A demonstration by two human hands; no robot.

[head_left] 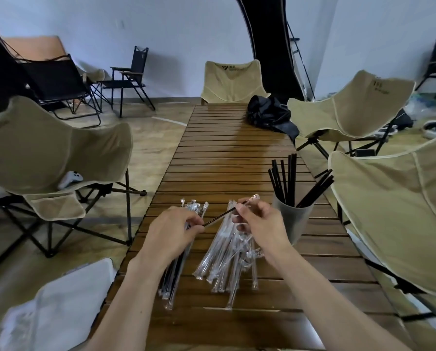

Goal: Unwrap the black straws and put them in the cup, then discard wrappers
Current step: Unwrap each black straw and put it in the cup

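Observation:
Above the slatted wooden table point(237, 153), my left hand point(172, 230) pinches the near end of a black straw point(219, 217). My right hand point(260, 220) pinches the straw's far end, where a clear wrapper point(253, 198) sticks out past the fingers. A pile of wrapped black straws point(176, 269) lies under my left wrist. Several empty clear wrappers point(227, 259) lie heaped between my forearms. A translucent cup point(294, 219) stands right of my right hand and holds several black straws point(287, 183).
A black bag point(271, 114) lies at the table's far end. Beige folding chairs point(47, 153) stand on both sides and at the far end. A white bag point(60, 307) sits at lower left, beside the table's near corner.

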